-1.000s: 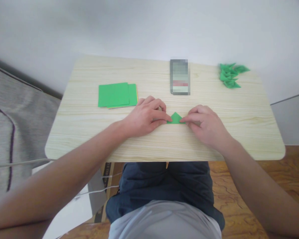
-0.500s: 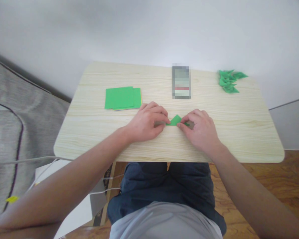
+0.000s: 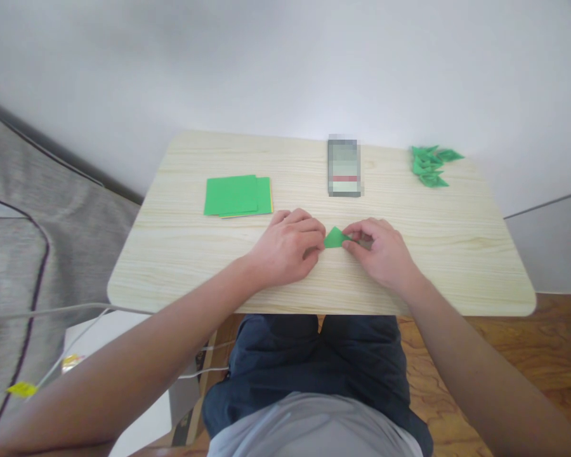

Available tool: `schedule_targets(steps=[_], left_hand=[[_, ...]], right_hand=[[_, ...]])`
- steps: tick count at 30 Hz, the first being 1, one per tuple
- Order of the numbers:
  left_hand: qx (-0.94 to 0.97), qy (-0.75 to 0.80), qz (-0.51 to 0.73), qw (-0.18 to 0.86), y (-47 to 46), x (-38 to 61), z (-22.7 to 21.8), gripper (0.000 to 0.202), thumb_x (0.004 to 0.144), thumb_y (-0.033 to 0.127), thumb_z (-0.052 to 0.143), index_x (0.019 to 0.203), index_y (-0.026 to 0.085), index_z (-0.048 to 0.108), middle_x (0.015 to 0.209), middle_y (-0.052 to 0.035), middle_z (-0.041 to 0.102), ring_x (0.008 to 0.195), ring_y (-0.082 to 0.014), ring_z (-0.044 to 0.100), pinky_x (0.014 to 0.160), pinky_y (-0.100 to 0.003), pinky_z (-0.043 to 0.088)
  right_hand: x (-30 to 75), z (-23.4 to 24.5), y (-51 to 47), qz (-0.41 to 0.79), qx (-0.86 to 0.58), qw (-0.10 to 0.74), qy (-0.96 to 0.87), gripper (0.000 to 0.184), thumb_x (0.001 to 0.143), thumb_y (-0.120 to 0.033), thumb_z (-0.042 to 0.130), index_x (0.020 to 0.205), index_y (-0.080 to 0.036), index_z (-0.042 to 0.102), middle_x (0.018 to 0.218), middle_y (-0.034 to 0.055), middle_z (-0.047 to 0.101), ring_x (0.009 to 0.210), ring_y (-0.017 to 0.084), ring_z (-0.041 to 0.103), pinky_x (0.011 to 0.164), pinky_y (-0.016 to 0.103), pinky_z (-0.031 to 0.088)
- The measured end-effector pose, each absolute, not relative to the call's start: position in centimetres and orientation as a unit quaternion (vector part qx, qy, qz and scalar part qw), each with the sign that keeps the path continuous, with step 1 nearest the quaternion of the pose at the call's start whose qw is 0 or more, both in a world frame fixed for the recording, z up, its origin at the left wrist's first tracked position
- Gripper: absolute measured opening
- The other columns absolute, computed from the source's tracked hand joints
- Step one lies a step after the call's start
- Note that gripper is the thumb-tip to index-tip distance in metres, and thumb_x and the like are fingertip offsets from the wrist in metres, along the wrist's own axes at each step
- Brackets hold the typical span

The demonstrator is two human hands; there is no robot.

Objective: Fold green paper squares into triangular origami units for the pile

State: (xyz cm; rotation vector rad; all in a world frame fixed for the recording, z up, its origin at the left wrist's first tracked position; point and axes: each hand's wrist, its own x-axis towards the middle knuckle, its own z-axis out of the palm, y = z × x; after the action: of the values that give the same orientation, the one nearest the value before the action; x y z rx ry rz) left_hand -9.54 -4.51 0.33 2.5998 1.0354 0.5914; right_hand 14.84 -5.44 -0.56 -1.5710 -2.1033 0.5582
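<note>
A small green folded paper triangle (image 3: 334, 238) lies on the pale wooden table (image 3: 181, 254) near its front edge. My left hand (image 3: 290, 249) pinches the triangle's left corner with curled fingers. My right hand (image 3: 378, 251) pinches its right side, fingers closed over the paper. Both hands rest on the tabletop with the triangle between them.
A stack of green paper squares (image 3: 236, 196) lies at the left back. A phone (image 3: 344, 167) lies flat behind the hands. A heap of several folded green pieces (image 3: 431, 165) sits at the back right corner. A grey fabric seat (image 3: 23, 241) and white cables are left of the table.
My hands have drawn closer together over the triangle, which shows less of itself now. The view has shifted, so the table sits lower in the picture.
</note>
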Motion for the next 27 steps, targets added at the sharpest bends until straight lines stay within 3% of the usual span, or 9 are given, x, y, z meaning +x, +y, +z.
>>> schedule_targets(steps=[7, 12, 20, 24, 27], left_hand=[[0.893, 0.391, 0.178, 0.133, -3.9, -7.7, 1.0, 0.007, 0.087, 0.025, 0.062, 0.084, 0.021, 0.068, 0.105, -0.0034, 0.073, 0.108, -0.0259, 0.057, 0.094, -0.043, 0.038], [0.873, 0.442, 0.164, 0.126, -2.5, -6.3, 1.0, 0.03, 0.085, 0.031, 0.064, 0.115, 0.025, 0.069, 0.115, -0.0063, 0.068, 0.114, -0.0288, 0.055, 0.095, -0.046, 0.04], [0.88, 0.433, 0.112, 0.157, -1.2, -5.8, 1.8, 0.02, 0.085, 0.038, 0.063, 0.098, 0.022, 0.067, 0.115, -0.0103, 0.065, 0.115, -0.0317, 0.055, 0.096, -0.048, 0.045], [0.864, 0.458, 0.081, 0.193, -0.7, -5.4, 2.5, 0.024, 0.078, 0.029, 0.067, 0.1, 0.019, 0.067, 0.12, -0.0167, 0.065, 0.121, -0.038, 0.054, 0.1, -0.055, 0.044], [0.85, 0.477, 0.059, 0.218, -0.2, -4.8, 3.2, 0.019, 0.071, 0.023, 0.07, 0.09, 0.018, 0.068, 0.115, -0.02, 0.068, 0.119, -0.0417, 0.056, 0.097, -0.058, 0.046]], right_hand=[[15.7, -0.5, -4.5, 0.268, -0.547, 0.231, -0.759, 0.019, 0.088, -0.021, 0.069, 0.105, -0.027, 0.075, 0.086, 0.0007, 0.07, 0.085, 0.021, 0.062, 0.077, 0.034, 0.045], [15.8, -1.3, -5.0, 0.229, -0.537, 0.264, -0.768, 0.019, 0.09, -0.025, 0.067, 0.108, -0.026, 0.072, 0.093, 0.0035, 0.068, 0.089, 0.022, 0.061, 0.078, 0.034, 0.047], [15.6, -1.4, -5.4, 0.156, -0.531, 0.273, -0.787, 0.017, 0.094, -0.025, 0.064, 0.11, -0.022, 0.067, 0.102, 0.0053, 0.065, 0.088, 0.02, 0.062, 0.076, 0.033, 0.046], [15.2, -1.1, -5.2, 0.144, -0.542, 0.247, -0.79, 0.011, 0.095, -0.026, 0.062, 0.103, -0.021, 0.068, 0.104, 0.0052, 0.064, 0.086, 0.019, 0.061, 0.076, 0.033, 0.044], [15.1, -1.2, -5.2, 0.137, -0.55, 0.242, -0.787, 0.011, 0.094, -0.026, 0.062, 0.101, -0.021, 0.068, 0.104, 0.005, 0.064, 0.086, 0.019, 0.06, 0.077, 0.033, 0.044]])
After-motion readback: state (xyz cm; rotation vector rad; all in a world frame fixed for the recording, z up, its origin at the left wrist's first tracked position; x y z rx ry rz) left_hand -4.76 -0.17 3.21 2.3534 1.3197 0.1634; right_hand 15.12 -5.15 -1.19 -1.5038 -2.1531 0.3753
